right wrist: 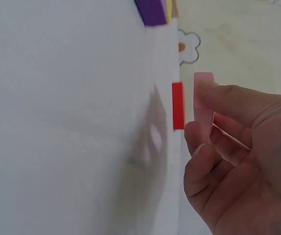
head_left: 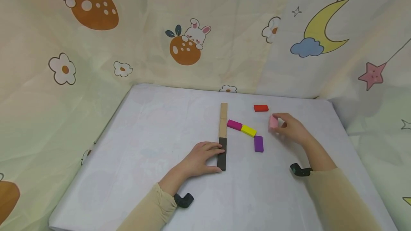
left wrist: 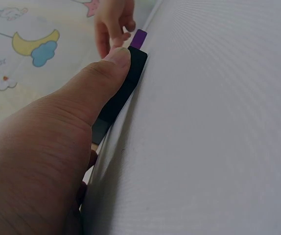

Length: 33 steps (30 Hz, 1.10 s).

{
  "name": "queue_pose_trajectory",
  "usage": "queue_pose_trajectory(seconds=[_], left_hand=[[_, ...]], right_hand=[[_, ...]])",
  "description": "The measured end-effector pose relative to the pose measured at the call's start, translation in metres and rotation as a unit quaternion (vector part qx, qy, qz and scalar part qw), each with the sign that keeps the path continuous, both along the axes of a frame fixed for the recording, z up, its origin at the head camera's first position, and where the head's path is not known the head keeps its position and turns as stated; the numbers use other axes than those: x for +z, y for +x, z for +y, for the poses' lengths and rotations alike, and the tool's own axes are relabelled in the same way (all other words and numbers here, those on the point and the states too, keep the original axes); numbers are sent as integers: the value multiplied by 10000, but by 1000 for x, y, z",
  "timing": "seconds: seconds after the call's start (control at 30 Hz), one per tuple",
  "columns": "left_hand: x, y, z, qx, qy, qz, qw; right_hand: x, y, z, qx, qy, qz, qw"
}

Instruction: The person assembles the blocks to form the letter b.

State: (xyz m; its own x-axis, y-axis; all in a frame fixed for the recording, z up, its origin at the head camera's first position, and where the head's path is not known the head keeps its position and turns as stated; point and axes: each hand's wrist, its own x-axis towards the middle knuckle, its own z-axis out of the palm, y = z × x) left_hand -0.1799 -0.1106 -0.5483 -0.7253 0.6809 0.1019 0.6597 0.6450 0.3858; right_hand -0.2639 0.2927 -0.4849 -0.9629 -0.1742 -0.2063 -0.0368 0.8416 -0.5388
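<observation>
White table (head_left: 154,117). We have the left hand (head_left: 198,159) resting loosely against the dark blocks (head_left: 222,161); the right hand (head_left: 293,127) pinches the pink block (head_left: 272,123), off the table, right of the purple block (head_left: 258,144). We'd expect light, stiff, smoothish (wood, probably): grip opposite faces. Left-wrist view hides most left fingers.

Block column (head_left: 223,131) on tabletop (head_left: 144,134), left of other blocks (head_left: 248,130).
</observation>
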Motion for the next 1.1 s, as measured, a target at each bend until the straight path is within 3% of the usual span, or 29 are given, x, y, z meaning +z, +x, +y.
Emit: queue_pose_trajectory(seconds=[0.57, 1.1], left_hand=[[-2, -1, 0, -8, 8, 26, 10000], [-1, 0, -1, -22, 24, 31, 10000]], right_hand=[[-3, 78, -42, 256, -391, 549, 9974], [-25, 120, -71, -283, -667, 840, 9938]])
